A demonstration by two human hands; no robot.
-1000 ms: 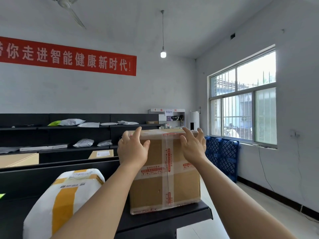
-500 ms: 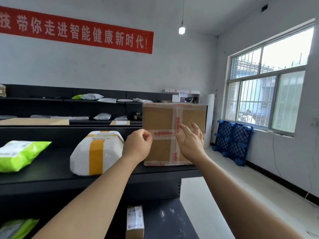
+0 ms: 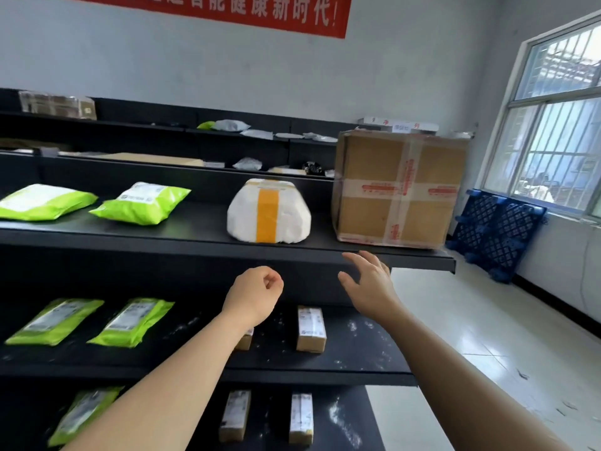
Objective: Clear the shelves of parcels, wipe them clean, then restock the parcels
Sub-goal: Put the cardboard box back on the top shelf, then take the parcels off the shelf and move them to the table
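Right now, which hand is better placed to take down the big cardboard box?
The right hand, probably: it is open and below the cardboard box. The left hand is curled, farther left, below the white parcel.

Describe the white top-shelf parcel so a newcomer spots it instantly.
On the near rack's top shelf, the white parcel sits between a green mailer and the big cardboard box at the right end. Only it is a rounded bundle with an orange band.
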